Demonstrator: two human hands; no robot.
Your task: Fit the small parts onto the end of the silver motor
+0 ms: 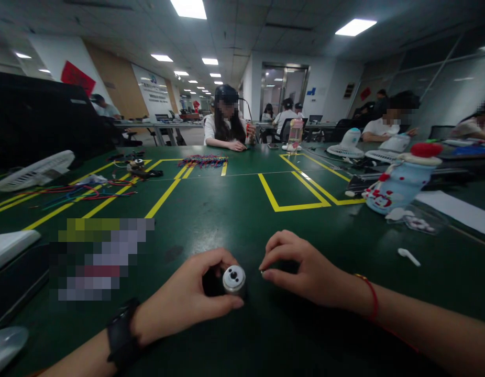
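Note:
My left hand (185, 290) curls around a short silver metal cylinder (234, 281) that looks like a small motor. Its pale round end faces up and shows a dark centre and small dark holes. To the right, my right hand (301, 266) is closed in a pinch, thumb against fingertips. A tiny light speck shows at the fingertips, too small to name. The pinch is a short way from the cylinder and does not touch it. Both hands are low over the green tabletop (211, 214).
Loose coloured wires (97, 193) lie at left, and a wire bundle (203, 161) farther back. A blue bottle (401, 180), a white earbud (408, 256) and a plastic bag (417, 222) are at right. Yellow tape (301, 208) marks the table. A person (227, 120) sits opposite.

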